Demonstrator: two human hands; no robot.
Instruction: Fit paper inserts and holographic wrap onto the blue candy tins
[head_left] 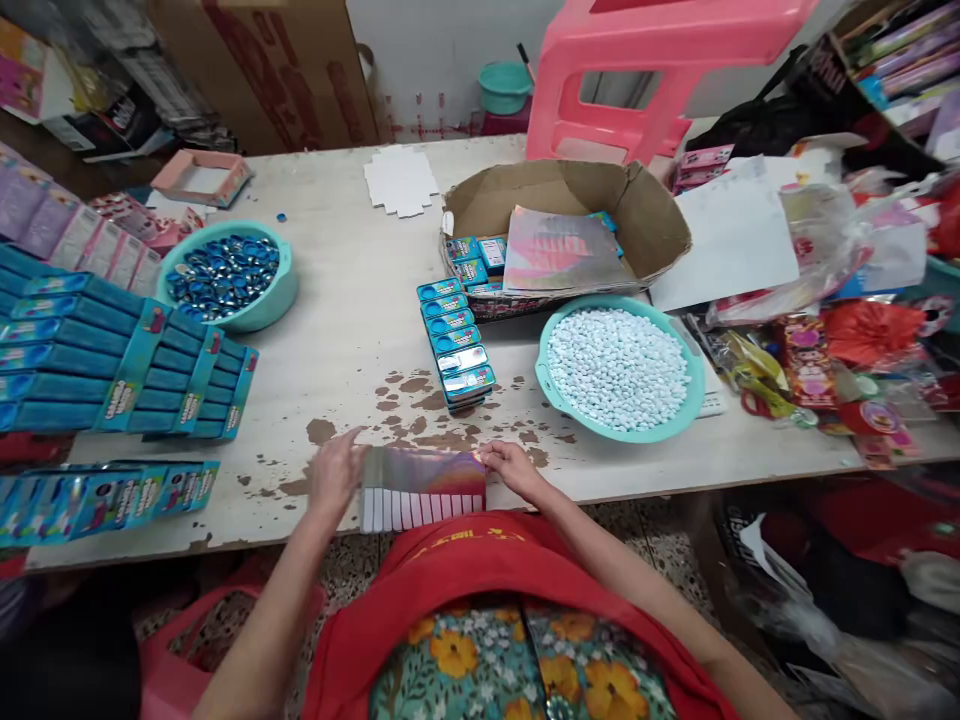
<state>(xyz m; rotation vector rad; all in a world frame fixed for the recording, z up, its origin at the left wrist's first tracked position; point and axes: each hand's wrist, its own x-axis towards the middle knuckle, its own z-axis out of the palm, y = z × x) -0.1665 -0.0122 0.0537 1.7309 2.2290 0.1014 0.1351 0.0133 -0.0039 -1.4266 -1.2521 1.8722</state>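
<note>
A shiny holographic sheet with a row of pale strips along its near side lies at the table's front edge, against the red apron. My left hand is at its left edge, fingers closed on it. At the upper right corner my right hand pinches the sheet between thumb and fingers. Just beyond it stands a stack of small blue boxes. To the right is a turquoise basin of white pellets. Another basin, with blue shiny pieces, sits at the left.
A cardboard tray holds blue boxes and another holographic sheet. Stacked blue packages fill the left side. A pink stool stands behind; plastic bags and packets crowd the right. White card lies at the back.
</note>
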